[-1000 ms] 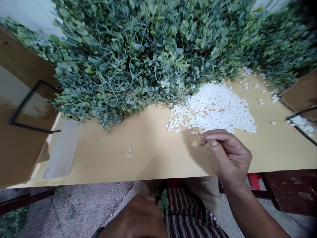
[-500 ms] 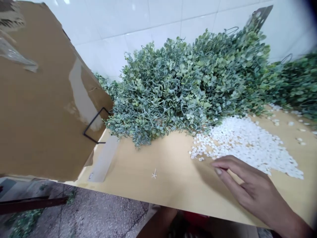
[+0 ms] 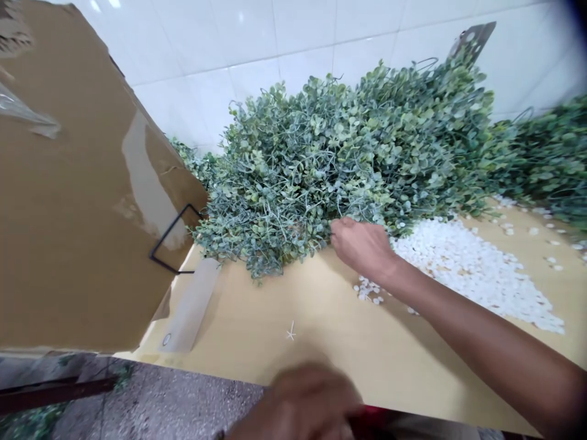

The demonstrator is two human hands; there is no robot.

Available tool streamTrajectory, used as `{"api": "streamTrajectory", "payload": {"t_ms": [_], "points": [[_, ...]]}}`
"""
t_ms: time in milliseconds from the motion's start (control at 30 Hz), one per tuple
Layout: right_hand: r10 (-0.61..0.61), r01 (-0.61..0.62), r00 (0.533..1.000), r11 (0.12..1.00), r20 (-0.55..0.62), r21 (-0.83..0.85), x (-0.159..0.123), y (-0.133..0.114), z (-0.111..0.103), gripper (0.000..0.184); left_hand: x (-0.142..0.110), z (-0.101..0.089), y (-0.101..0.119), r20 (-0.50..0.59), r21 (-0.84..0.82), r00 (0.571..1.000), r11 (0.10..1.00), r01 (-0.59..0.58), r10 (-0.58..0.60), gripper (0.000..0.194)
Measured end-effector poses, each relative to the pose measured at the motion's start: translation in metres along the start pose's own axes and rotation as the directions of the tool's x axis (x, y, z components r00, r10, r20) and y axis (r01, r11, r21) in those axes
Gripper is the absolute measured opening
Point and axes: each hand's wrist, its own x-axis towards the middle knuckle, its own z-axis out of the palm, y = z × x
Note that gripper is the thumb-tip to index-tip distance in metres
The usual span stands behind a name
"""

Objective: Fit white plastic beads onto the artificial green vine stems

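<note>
My right hand point(image 3: 362, 247) reaches to the front edge of a large heap of artificial green foliage point(image 3: 321, 153). Its fingers are curled closed against the leaves, and whatever they hold is hidden. Under and beside my right forearm spreads a pile of small white plastic discs point(image 3: 472, 269). My left hand point(image 3: 312, 400) is over the table's near edge at the bottom, smeared by motion, so its fingers cannot be read. A small white star-shaped plastic piece with a stem point(image 3: 291, 331) lies on the table beyond it.
A tall cardboard box point(image 3: 82, 201) stands at the left, with a bent black metal handle point(image 3: 169, 238) beside it. A translucent plastic strip point(image 3: 190, 305) lies on the wooden table point(image 3: 238, 311). More foliage point(image 3: 550, 159) is at the right, before a white tiled wall point(image 3: 302, 30).
My right hand has moved left and away from me, from the white discs to the edge of the foliage. My left hand has risen into view at the bottom.
</note>
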Motion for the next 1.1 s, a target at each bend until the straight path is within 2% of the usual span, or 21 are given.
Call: {"api": "streamTrajectory", "payload": {"t_ms": [33,67,133,200,300,333,400,467,500,533,600,700,800,867,933,1000,1100], "points": [[0.008,-0.007,1.000,0.998,-0.020,0.057,-0.003,0.004,-0.005,0.017,0.006,-0.012,-0.002,-0.073,0.063,0.997,0.998,0.025,-0.020,0.035],[0.018,-0.012,0.999,0.990,-0.043,0.140,-0.008,0.008,-0.010,0.013,0.015,-0.024,-0.005,-0.137,0.267,0.991,0.963,0.032,0.005,0.036],[0.043,-0.006,0.995,0.930,-0.092,0.366,-0.019,0.017,-0.022,0.010,0.037,-0.043,-0.016,-0.207,0.527,0.978,0.844,0.101,0.013,0.038],[0.075,0.016,0.987,0.830,-0.139,0.557,-0.036,0.025,-0.031,0.013,0.055,-0.055,-0.026,-0.243,0.633,0.970,0.753,0.179,-0.027,0.039],[0.113,0.060,0.976,0.681,-0.186,0.730,-0.067,0.030,-0.034,0.014,0.065,-0.056,-0.027,-0.280,0.642,0.959,0.734,0.222,-0.045,0.040],[0.111,0.075,0.976,0.638,-0.188,0.766,-0.079,0.030,-0.033,0.014,0.063,-0.052,-0.023,-0.303,0.611,0.953,0.762,0.216,-0.028,0.038],[0.082,0.110,0.977,0.592,-0.196,0.798,-0.101,0.026,-0.026,0.012,0.056,-0.039,-0.011,-0.345,0.452,0.939,0.876,0.171,-0.006,0.032],[0.018,0.180,0.969,0.629,-0.245,0.756,-0.121,0.019,-0.018,0.012,0.050,-0.021,0.002,-0.364,0.152,0.930,0.983,0.107,-0.045,0.029],[-0.030,0.232,0.958,0.670,-0.287,0.705,-0.130,0.015,-0.014,0.012,0.049,-0.012,0.007,-0.380,-0.007,0.921,0.996,0.089,-0.085,0.027],[-0.083,0.288,0.940,0.716,-0.332,0.636,-0.137,0.010,-0.010,0.014,0.049,-0.002,0.010,-0.399,-0.157,0.907,0.985,0.075,-0.133,0.024],[-0.182,0.376,0.899,0.786,-0.398,0.490,-0.148,0.001,-0.002,0.018,0.054,0.017,0.012,-0.428,-0.442,0.872,0.897,0.027,-0.236,0.021],[-0.257,0.418,0.879,0.822,-0.402,0.387,-0.159,-0.011,0.006,0.019,0.063,0.037,0.009,-0.415,-0.749,0.835,0.657,-0.089,-0.360,0.021],[-0.296,0.437,0.890,0.771,-0.347,0.463,-0.166,-0.017,0.008,0.017,0.065,0.044,0.006,-0.411,-0.847,0.786,0.513,-0.142,-0.462,0.017],[-0.315,0.436,0.899,0.704,-0.303,0.561,-0.168,-0.014,0.005,0.015,0.062,0.040,0.006,-0.401,-0.867,0.752,0.481,-0.128,-0.523,0.014],[-0.295,0.418,0.908,0.653,-0.296,0.631,-0.167,-0.006,0.002,0.015,0.058,0.033,0.005,-0.389,-0.870,0.726,0.486,-0.086,-0.567,0.015],[-0.230,0.374,0.925,0.688,-0.301,0.623,-0.160,0.008,-0.001,0.017,0.055,0.024,0.004,-0.346,-0.866,0.735,0.500,-0.012,-0.583,0.016],[-0.142,0.229,0.965,0.863,-0.219,0.450,-0.136,0.028,-0.004,0.024,0.055,0.014,0.003,-0.238,-0.828,0.806,0.547,0.124,-0.542,0.015]]}}
